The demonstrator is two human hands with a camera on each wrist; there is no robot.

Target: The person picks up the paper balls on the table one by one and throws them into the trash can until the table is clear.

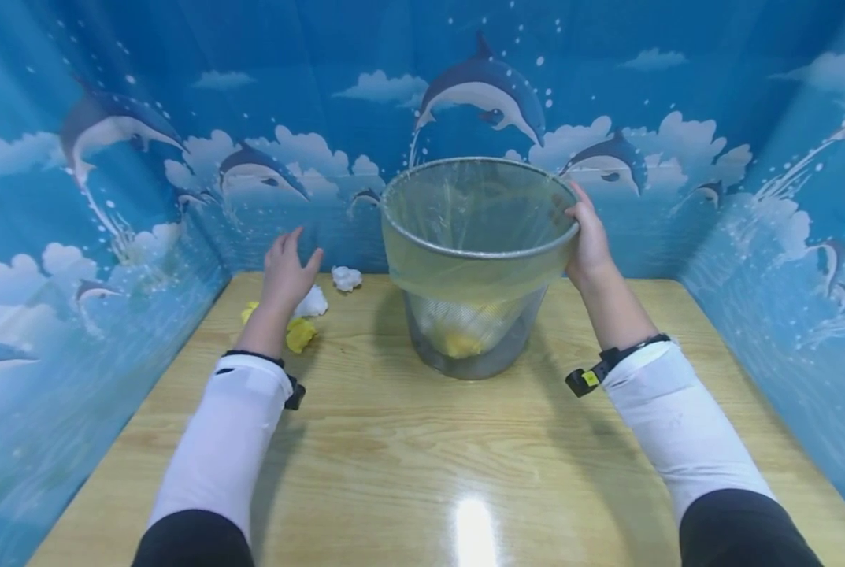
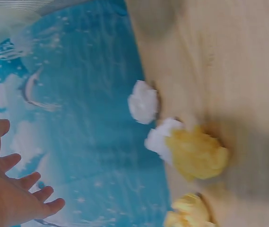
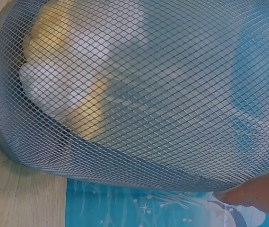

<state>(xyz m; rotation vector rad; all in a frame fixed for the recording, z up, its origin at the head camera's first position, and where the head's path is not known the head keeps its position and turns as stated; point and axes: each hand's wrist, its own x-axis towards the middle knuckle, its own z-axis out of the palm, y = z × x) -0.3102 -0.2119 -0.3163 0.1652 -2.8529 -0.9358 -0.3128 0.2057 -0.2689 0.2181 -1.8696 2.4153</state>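
Right hand fingers gripping round mesh bin rim, left hand fingers spread loose above seemingly crumpled paper wads

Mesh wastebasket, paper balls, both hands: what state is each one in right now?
Mesh wastebasket: tilted toward the camera, lined with a thin bag, crumpled paper inside.
Right hand: grips the wastebasket's rim.
Left hand: fingers spread, holding nothing, above the loose paper.
Yellow paper balls: crumpled, lying on the wooden table.
White paper balls: crumpled, lying on the table near the back wall.
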